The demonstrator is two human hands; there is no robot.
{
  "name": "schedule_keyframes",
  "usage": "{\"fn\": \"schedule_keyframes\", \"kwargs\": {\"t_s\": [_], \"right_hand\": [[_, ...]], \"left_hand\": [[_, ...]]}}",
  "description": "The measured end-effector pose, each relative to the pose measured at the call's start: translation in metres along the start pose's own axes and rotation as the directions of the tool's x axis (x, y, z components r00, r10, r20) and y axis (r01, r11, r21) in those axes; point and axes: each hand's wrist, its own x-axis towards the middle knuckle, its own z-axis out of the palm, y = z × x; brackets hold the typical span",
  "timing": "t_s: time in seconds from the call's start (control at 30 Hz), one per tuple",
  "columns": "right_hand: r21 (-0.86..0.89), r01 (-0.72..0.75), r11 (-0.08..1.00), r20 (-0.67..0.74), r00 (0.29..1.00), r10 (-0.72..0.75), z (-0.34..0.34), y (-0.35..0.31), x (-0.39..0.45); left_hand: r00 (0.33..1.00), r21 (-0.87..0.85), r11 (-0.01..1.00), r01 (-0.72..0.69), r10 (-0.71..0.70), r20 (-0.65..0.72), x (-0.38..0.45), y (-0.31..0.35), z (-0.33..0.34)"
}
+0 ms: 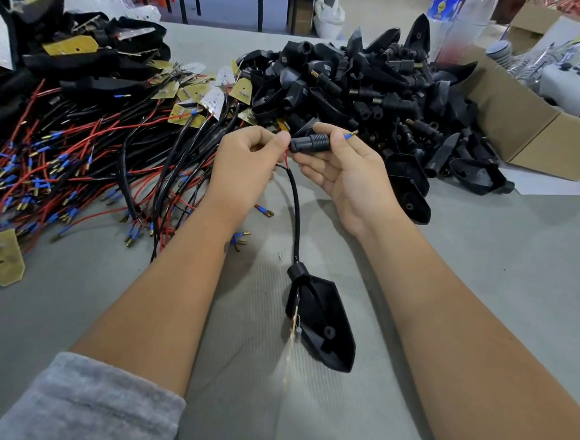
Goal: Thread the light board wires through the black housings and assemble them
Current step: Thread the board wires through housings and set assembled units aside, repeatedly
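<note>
Head view, near to far: a black housing (322, 325) lies on the grey table (484, 267), tip toward me, its sleeved cable (295, 206) rising away. My left hand (248, 162) pinches the red wire (287, 157); my right hand (347, 169) grips a ribbed black connector (313, 143), lengthwise left-right. Beyond: wired boards (80, 157), heaped housings (376, 92).

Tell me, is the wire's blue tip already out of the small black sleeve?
Out: the blue tip protrudes past the black sleeve beside the right hand.
</note>
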Motion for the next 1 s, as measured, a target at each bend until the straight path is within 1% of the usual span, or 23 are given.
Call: {"fn": "schedule_keyframes", "kwargs": {"t_s": [0.1, 0.17, 0.27, 0.4, 0.5, 0.63, 0.8, 0.87, 1.0], "right_hand": [[0.044, -0.023, 0.999, -0.009, 1.0, 0.024, 0.0021, 0.0002, 0.0007], [0.065, -0.036, 0.997, -0.031, 0.999, 0.038, 0.0027, 0.0, 0.0015], [0.085, -0.043, 0.995, -0.038, 0.998, 0.047, 0.0015, -0.0001, 0.0019], [0.072, -0.029, 0.997, -0.009, 1.0, 0.03, 0.0024, 0.0016, 0.0008], [0.08, -0.03, 0.996, 0.0, 1.0, 0.03, 0.0015, 0.0013, 0.001], [0.111, -0.065, 0.992, 0.013, 0.998, 0.064, 0.0007, -0.0017, 0.0017], [0.07, -0.052, 0.996, -0.039, 0.998, 0.055, 0.0021, 0.0, 0.0028], [0.054, -0.044, 0.998, -0.052, 0.998, 0.047, 0.0021, 0.0007, 0.0024], [0.035, -0.022, 0.999, -0.042, 0.999, 0.024, 0.0009, 0.0015, 0.0007]], "left_hand": [[0.997, -0.107, 0.991, 0.076, -0.078, -0.017, 0.0022, 0.0011, -0.0014], [0.994, -0.142, 0.985, 0.099, -0.105, -0.033, 0.0026, 0.0007, -0.0016], [0.996, -0.091, 0.993, 0.07, -0.074, -0.046, 0.0015, 0.0001, -0.0006], [0.999, 0.009, 1.0, 0.0, 0.0, -0.05, -0.0004, -0.0008, 0.0014], [0.999, 0.029, 0.999, -0.023, 0.024, -0.036, -0.0013, -0.0007, 0.0013], [1.0, -0.014, 1.0, -0.012, 0.012, -0.022, -0.0018, 0.0009, 0.0007], [0.994, -0.125, 0.987, 0.096, -0.102, -0.043, 0.0019, 0.0013, 0.0002], [0.993, -0.092, 0.99, 0.104, -0.108, -0.037, 0.0023, 0.0003, 0.0002], [0.997, -0.056, 0.996, 0.072, -0.073, -0.016, 0.0003, -0.0014, 0.0025]]}}
